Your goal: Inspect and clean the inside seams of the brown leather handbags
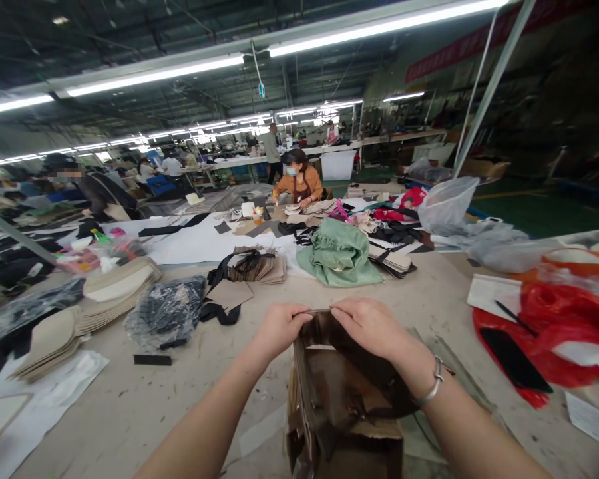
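Note:
Both my hands hold up a brown, stiff bag-like piece (339,392) over the near edge of the worktable (190,399). My left hand (279,327) pinches its top edge on the left. My right hand (369,326), with a metal bracelet on the wrist, pinches the same edge on the right. A dark strap (374,376) runs down from the top edge under my right wrist. The lower part of the piece hangs towards me, creased and folded.
Stacks of beige cut pieces (104,296) and a dark bagged bundle (167,313) lie left. A green cloth heap (337,256) sits ahead, red plastic (564,313) with a black phone (514,359) right. A person in orange (299,179) works at the far side.

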A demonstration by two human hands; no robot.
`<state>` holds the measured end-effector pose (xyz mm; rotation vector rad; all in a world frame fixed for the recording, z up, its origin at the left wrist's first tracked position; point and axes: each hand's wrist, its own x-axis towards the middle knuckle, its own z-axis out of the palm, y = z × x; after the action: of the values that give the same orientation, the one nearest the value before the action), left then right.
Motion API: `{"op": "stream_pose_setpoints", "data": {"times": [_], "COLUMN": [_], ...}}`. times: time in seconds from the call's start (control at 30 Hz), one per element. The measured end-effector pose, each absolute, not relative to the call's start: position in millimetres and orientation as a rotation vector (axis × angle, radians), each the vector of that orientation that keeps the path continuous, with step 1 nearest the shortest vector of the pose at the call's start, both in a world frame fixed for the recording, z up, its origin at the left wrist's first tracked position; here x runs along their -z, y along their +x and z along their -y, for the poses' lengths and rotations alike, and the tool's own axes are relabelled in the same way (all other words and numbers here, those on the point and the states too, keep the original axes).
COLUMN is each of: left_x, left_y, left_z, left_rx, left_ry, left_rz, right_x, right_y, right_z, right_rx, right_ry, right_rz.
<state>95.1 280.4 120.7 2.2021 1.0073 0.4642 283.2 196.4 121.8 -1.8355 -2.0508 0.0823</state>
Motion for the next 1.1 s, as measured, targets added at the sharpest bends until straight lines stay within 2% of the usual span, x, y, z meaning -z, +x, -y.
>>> {"op": "stream_pose_setpoints", "data": {"times": [0.2,0.5,0.73,0.93,1.1], "left_x": [-115,-108,-105,-93,-90], "left_y": [100,97,92,82,75], "left_z": [-280,-283,-289,-295,-289], "left_rx": [-0.536,-0.596,-0.502,-0.506,-0.568], "left_ry": [2.422,2.278,1.826,1.241,1.032], "left_rz": [-1.036,-1.058,-0.746,-0.426,-0.455], "right_x": [-120,-117,-134,-131,-125], "right_y": [273,270,283,262,261], "right_z": [-200,-210,-209,-211,-217], "right_rx": [0.010,0.073,-0.300,-0.123,0.040], "right_ry": [-1.818,-1.858,-1.405,-1.624,-1.687], "right_rz": [2.070,2.121,2.246,2.200,2.248]}}
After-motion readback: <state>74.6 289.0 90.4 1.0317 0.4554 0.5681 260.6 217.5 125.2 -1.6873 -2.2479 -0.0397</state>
